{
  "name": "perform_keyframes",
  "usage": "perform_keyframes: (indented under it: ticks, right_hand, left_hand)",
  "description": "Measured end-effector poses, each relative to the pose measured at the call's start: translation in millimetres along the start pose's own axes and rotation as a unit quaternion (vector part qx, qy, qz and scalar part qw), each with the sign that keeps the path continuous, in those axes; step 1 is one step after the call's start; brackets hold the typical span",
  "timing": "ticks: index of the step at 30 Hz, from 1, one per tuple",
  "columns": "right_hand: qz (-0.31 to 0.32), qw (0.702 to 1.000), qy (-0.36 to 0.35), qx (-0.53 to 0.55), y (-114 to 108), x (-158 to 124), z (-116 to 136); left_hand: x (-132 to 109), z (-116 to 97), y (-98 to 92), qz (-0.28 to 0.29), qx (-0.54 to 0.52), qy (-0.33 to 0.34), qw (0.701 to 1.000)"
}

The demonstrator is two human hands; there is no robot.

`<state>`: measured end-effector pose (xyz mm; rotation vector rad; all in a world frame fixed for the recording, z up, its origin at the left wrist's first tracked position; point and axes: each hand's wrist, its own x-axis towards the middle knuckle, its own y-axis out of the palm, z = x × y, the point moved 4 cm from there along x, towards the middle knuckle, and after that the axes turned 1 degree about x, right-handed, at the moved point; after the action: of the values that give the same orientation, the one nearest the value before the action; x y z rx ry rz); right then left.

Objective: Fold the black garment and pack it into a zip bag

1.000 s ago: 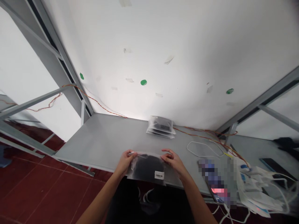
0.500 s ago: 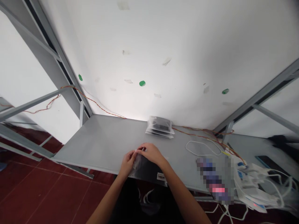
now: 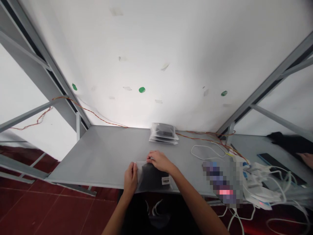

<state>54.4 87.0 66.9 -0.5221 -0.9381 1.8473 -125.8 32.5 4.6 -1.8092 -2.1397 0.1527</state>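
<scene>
A clear plastic bag (image 3: pixel 153 179) with a dark item inside and a barcode label lies at the near edge of the grey table (image 3: pixel 107 153). My left hand (image 3: pixel 130 178) lies flat on the bag's left end, fingers together. My right hand (image 3: pixel 160 161) presses down on the bag's top edge near its middle. Farther back, against the wall, sits a stack of similar filled bags (image 3: pixel 163 133).
A white cable loop (image 3: pixel 205 151) lies right of the stack. Red-and-yellow wires (image 3: pixel 207 135) run along the wall. White packets and cables (image 3: pixel 264 189) crowd the right side. Another person's hand (image 3: pixel 306 159) shows at the far right. Grey frame struts stand at both sides.
The bag was held up by both ends, and now lies on the table. My right hand slid from its right end to the top middle; my left hand flattened onto its left end.
</scene>
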Motion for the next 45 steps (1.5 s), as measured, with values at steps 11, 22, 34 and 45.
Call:
perform_keyframes:
  ticks: [11, 22, 34, 45]
  right_hand:
    - [-0.077, 0.994, 0.025, -0.077, -38, -42, -15]
    - [-0.199, 0.978, 0.018, -0.065, -68, -90, -46]
    - [-0.204, 0.978, 0.026, 0.03, -2, -161, -71]
    - [-0.16, 0.984, 0.065, -0.048, 59, -110, -60]
  left_hand:
    - [12, -13, -15.7, -0.016, -0.003, 0.03, 0.999]
    - [23, -28, -19.1, -0.012, 0.006, 0.119, 0.993]
    - [-12, -10, -26.8, 0.147, 0.087, 0.173, 0.97]
    - [-19, -25, 52.3, 0.194, 0.372, 0.29, 0.86]
